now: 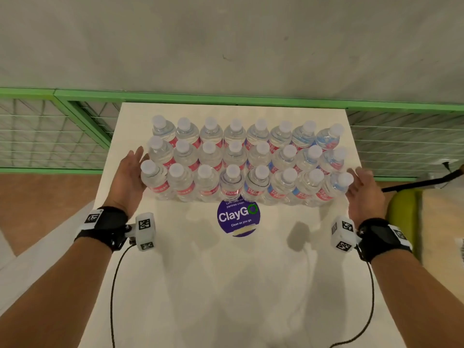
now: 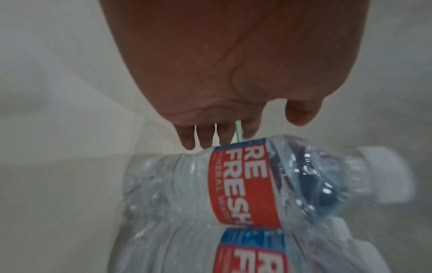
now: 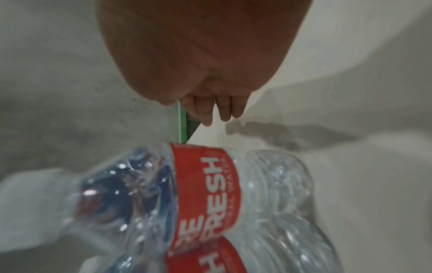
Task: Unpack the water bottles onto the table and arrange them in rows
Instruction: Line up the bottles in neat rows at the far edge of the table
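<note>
Clear water bottles (image 1: pixel 246 162) with white caps and red labels stand upright in three rows on the white table (image 1: pixel 226 285). My left hand (image 1: pixel 128 172) lies flat with straight fingers against the left end of the block, beside the front-left bottle (image 1: pixel 154 180). My right hand (image 1: pixel 364 189) is flat and open just off the right end, next to the front-right bottle (image 1: pixel 336 188). In the left wrist view the palm (image 2: pixel 233 73) hangs beside a labelled bottle (image 2: pixel 243 184). The right wrist view shows the palm (image 3: pixel 198 55) beside another bottle (image 3: pixel 205 190). Neither hand grips anything.
A round purple sticker (image 1: pixel 238 217) lies on the table just in front of the bottles. A green-framed wire fence (image 1: pixel 62 126) runs behind and to both sides of the table. A yellow-green seat (image 1: pixel 404 212) stands at the right.
</note>
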A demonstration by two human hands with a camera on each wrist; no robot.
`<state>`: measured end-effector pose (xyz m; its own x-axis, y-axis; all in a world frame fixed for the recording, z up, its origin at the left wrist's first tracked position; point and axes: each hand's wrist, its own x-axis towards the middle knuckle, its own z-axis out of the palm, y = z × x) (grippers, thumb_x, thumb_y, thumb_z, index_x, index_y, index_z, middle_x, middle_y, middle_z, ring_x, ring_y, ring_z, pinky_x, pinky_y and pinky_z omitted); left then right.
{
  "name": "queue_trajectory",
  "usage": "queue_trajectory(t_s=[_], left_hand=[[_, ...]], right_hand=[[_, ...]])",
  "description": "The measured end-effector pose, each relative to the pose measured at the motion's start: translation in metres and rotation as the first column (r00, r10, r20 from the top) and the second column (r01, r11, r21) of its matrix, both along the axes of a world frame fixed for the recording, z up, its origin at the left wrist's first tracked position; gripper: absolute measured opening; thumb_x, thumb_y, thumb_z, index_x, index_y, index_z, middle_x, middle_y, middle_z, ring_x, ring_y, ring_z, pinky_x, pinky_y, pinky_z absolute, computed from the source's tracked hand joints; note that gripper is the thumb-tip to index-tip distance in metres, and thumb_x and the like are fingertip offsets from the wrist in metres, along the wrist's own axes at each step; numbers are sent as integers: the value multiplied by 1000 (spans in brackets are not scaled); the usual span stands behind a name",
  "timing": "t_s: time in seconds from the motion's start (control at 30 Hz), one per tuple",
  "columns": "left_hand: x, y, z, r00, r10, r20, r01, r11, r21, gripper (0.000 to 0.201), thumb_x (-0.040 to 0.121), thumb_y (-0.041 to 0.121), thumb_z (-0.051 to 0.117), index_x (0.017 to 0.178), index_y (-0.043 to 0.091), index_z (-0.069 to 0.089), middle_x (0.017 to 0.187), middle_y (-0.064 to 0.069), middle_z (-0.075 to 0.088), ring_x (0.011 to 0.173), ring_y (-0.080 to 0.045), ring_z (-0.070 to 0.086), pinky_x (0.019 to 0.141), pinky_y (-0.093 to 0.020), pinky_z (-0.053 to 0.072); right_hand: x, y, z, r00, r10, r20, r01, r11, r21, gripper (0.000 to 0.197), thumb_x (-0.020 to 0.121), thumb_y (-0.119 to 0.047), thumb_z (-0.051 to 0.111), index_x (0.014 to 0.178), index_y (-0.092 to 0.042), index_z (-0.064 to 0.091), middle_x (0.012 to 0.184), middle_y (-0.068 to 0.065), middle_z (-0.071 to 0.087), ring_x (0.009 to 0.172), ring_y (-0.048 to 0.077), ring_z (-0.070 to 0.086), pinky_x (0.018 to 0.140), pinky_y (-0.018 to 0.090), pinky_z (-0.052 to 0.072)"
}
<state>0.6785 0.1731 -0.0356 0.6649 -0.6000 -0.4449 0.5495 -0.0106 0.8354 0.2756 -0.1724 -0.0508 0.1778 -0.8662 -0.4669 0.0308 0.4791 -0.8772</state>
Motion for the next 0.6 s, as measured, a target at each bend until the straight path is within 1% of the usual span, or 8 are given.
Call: queue_trajectory(t_s=[0.07, 0.13, 0.17, 0.27, 0.33, 0.37, 0.5, 0.6], left_hand=[[-20, 10, -1, 990, 123, 74, -129, 989, 79, 69, 96, 59, 43, 154, 25, 30, 152, 2, 45, 134, -17, 49, 118, -46, 31], [-51, 18, -6, 969, 163, 188, -192, 970, 150, 80, 90, 62, 51, 156, 26, 23, 153, 2, 42, 135, -15, 47, 117, -46, 32], [-69, 20, -10, 959, 137, 247, -187, 963, 192, 87, 88, 60, 57, 157, 28, 15, 157, 2, 35, 140, -15, 42, 118, -45, 30], [-114, 8, -13, 937, 77, 342, -160, 962, 221, 110, 84, 34, 78, 158, 28, -4, 164, 8, 16, 143, -5, 29, 117, -31, 30], [-129, -6, -12, 893, 88, 441, -177, 970, 166, 119, 77, 19, 85, 158, 24, -1, 158, 11, 26, 135, 10, 38, 105, -9, 36], [-135, -12, -12, 869, 89, 486, -190, 968, 163, 122, 73, 18, 88, 157, 23, 0, 156, 13, 29, 133, 12, 39, 102, -4, 35], [-145, -29, -9, 878, 123, 462, -252, 940, 228, 144, 66, 33, 92, 155, 18, -21, 163, 11, 7, 137, 10, 20, 105, -7, 20], [-148, -33, -13, 878, 142, 458, -267, 938, 221, 147, 67, 33, 92, 153, 21, -27, 164, 12, 9, 139, 7, 22, 106, -16, 21]], right_hand=[[-15, 23, -5, 998, -53, -42, 52, 998, -31, 57, 95, -21, 46, 150, -12, 33, 146, 6, 49, 132, 18, 49, 111, 29, 38], [-20, 55, -6, 994, -18, -112, 6, 994, -105, 69, 93, -5, 51, 154, -16, 22, 145, 5, 46, 125, 15, 51, 99, 18, 46], [-19, 72, -6, 989, 19, -150, -39, 991, -127, 81, 90, -4, 57, 156, -20, 13, 149, 3, 39, 130, 14, 44, 101, 19, 44], [4, 113, -8, 975, 104, -198, -133, 982, -134, 113, 83, -28, 77, 153, -38, -11, 164, -8, 4, 147, 8, 14, 114, 33, 23], [21, 127, -11, 962, 129, -243, -176, 966, -187, 131, 71, -45, 85, 150, -39, -19, 163, -11, 2, 148, 6, 9, 118, 36, 19], [28, 130, -13, 956, 128, -262, -189, 956, -222, 136, 67, -49, 87, 150, -38, -21, 163, -13, 4, 148, 4, 11, 120, 37, 18], [54, 132, -16, 942, 72, -329, -169, 945, -278, 144, 59, -62, 86, 150, -34, -22, 163, -14, 3, 149, 5, 9, 122, 44, 16], [56, 133, -19, 943, 43, -331, -135, 955, -263, 144, 58, -64, 84, 149, -37, -24, 163, -13, 7, 149, 9, 15, 121, 46, 20]])
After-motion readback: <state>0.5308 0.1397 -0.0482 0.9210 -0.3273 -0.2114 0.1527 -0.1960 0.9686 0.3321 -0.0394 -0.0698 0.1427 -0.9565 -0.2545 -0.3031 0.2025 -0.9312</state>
